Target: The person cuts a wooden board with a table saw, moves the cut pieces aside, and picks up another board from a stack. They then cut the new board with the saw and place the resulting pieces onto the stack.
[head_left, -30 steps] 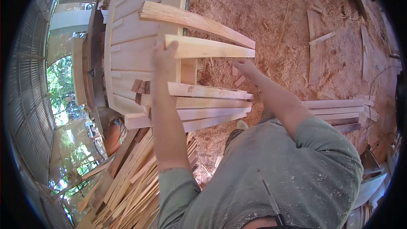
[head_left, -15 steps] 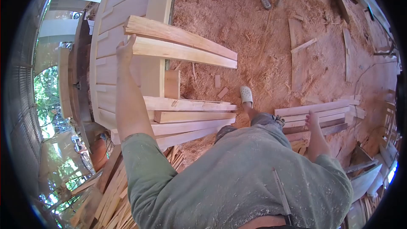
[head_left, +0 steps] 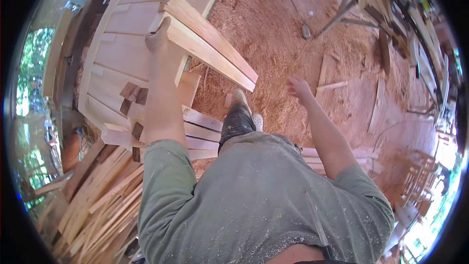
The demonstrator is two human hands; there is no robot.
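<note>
My left hand (head_left: 157, 38) is closed round the near end of a pale wooden beam (head_left: 210, 51), its thumb over the top edge. Against it lies a second, slightly redder wooden beam (head_left: 211, 34). Both rest across a large panelled wooden piece (head_left: 124, 24) and jut out over the floor. The fingers under the beam end are hidden. Out to the right, my right hand (head_left: 299, 88) hangs in the air above the floor, fingers loosely stretched, holding nothing. Below my left forearm, several more beams (head_left: 202, 120) lie stacked on the panelled piece.
Sawdust covers the floor (head_left: 273, 24). Thin offcuts (head_left: 105, 200) are piled at the lower left. More timber (head_left: 342, 154) lies on the floor to the right, near loose boards (head_left: 332, 86). A wooden stand with stacked boards (head_left: 386, 14) is at the upper right.
My view has turned and my body has stepped closer to the panelled piece. My right hand has come forward, away from the floor timber. My left hand stays at the beam's end.
</note>
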